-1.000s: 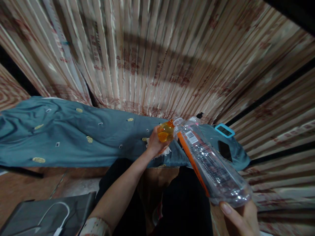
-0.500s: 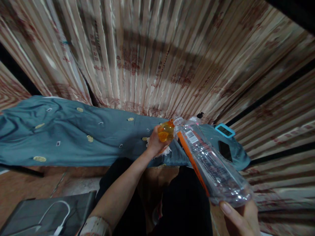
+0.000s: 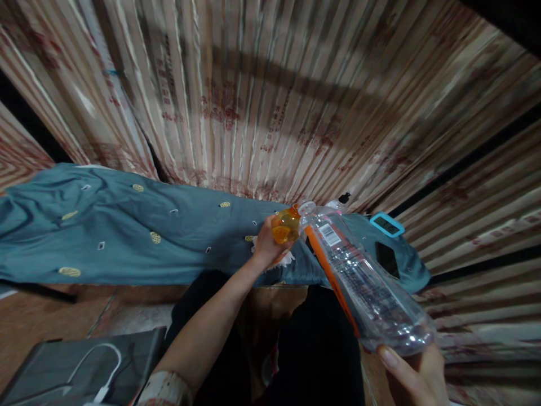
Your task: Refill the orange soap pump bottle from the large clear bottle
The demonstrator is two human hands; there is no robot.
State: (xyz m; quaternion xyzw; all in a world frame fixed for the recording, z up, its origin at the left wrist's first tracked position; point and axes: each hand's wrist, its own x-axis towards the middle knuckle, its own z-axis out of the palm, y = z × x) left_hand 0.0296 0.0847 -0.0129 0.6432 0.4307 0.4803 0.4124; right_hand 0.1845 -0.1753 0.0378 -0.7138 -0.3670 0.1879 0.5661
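My left hand grips a small bottle of orange liquid, held over the blue patterned cloth. My right hand holds the base of a large clear plastic bottle with an orange label, tilted so its mouth touches the small bottle's opening. A crumpled white tissue shows under my left hand.
A teal-framed device and a black phone lie on the cloth at the right. A striped curtain hangs behind. A grey case with a white cable sits at the lower left.
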